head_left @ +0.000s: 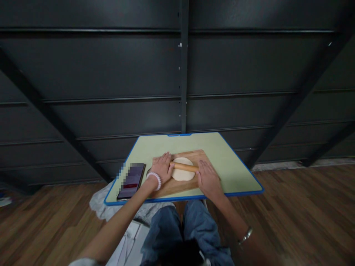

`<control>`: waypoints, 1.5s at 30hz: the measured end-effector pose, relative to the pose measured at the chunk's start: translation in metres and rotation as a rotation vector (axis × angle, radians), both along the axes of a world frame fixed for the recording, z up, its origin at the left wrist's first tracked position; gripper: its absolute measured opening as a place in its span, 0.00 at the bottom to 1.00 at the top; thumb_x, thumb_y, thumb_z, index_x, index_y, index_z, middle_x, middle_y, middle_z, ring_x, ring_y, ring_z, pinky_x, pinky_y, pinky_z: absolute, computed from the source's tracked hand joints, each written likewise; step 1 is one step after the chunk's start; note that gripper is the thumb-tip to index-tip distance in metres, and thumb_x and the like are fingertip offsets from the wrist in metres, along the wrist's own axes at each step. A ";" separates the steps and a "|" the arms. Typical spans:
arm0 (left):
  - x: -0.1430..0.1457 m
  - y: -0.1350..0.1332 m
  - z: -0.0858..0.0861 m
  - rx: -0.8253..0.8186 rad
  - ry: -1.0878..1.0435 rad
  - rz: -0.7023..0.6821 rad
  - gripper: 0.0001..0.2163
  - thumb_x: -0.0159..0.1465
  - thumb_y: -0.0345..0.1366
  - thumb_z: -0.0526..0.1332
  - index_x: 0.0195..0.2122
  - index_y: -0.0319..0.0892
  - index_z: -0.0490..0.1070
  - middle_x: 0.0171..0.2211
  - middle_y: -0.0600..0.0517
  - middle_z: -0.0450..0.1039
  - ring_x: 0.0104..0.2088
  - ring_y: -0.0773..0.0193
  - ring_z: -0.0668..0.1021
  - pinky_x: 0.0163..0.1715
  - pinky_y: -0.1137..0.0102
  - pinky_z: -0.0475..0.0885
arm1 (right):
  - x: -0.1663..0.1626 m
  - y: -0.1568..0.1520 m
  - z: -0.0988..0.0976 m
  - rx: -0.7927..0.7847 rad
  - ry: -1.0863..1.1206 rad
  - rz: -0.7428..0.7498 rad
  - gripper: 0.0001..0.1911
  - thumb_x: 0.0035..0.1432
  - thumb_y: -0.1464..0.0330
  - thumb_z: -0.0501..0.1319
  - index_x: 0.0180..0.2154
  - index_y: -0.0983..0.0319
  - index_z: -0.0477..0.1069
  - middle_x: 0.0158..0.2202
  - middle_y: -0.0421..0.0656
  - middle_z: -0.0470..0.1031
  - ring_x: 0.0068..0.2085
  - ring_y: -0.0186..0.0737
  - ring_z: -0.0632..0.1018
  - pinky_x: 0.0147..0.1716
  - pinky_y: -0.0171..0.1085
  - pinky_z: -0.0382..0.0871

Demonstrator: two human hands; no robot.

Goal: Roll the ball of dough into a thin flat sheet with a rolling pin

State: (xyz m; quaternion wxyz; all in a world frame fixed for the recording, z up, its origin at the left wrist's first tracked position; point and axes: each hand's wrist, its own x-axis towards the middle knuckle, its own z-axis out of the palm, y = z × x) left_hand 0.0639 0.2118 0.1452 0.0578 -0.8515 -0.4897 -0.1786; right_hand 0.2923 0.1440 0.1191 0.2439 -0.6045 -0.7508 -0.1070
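Note:
A wooden rolling pin lies crosswise over a flat, rounded sheet of pale dough. Under the dough is a wooden cutting board. My left hand is over the pin's left end, its fingers pointing forward and its thumb beside the pin. Over the right end rests my right hand, with the thumb near the pin and the fingers extended ahead. Both hands hold the pin from above, and its two ends are hidden beneath them.
The board rests on a small pale-green table with a blue edge. A phone lies to the left of the board. Behind the table stands a dark panelled wall. My knees are just below the table's near edge, above a wooden floor.

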 end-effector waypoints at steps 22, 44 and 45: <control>0.005 -0.065 -0.003 0.064 0.055 0.160 0.23 0.67 0.40 0.44 0.57 0.31 0.60 0.55 0.39 0.65 0.57 0.50 0.64 0.58 0.55 0.54 | -0.008 -0.021 0.012 -0.060 -0.117 -0.024 0.22 0.64 0.70 0.45 0.54 0.76 0.64 0.55 0.59 0.67 0.57 0.49 0.66 0.58 0.44 0.57; 0.012 0.066 0.008 -0.429 -0.106 0.431 0.30 0.67 0.50 0.32 0.55 0.41 0.64 0.59 0.44 0.62 0.60 0.51 0.62 0.57 0.41 0.49 | -0.019 0.178 0.037 -0.476 -0.060 0.067 0.34 0.63 0.50 0.37 0.63 0.62 0.51 0.65 0.44 0.49 0.65 0.40 0.50 0.62 0.48 0.40; 0.011 0.069 0.010 -0.451 -0.119 0.446 0.29 0.67 0.49 0.32 0.54 0.41 0.64 0.58 0.44 0.62 0.59 0.52 0.63 0.57 0.41 0.49 | -0.020 0.183 0.038 -0.501 -0.045 0.068 0.35 0.63 0.49 0.36 0.63 0.62 0.49 0.66 0.44 0.47 0.65 0.40 0.49 0.62 0.48 0.40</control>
